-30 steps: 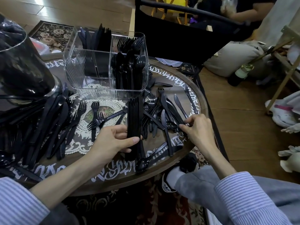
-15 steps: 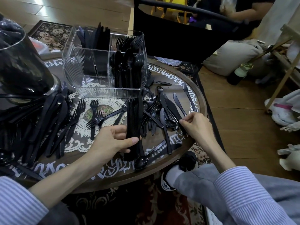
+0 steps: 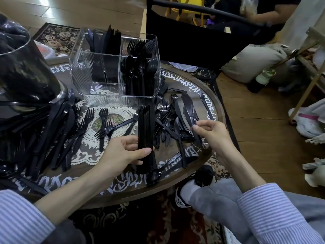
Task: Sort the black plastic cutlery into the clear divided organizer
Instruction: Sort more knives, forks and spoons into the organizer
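Right now the left hand (image 3: 123, 150) grips a stack of knives (image 3: 145, 131), long axis pointing away toward the clear organizer (image 3: 114, 67) just beyond — while the right hand (image 3: 211, 132) pinches one knife (image 3: 190, 117) off the tabletop (image 3: 207, 88), just right of the stack.
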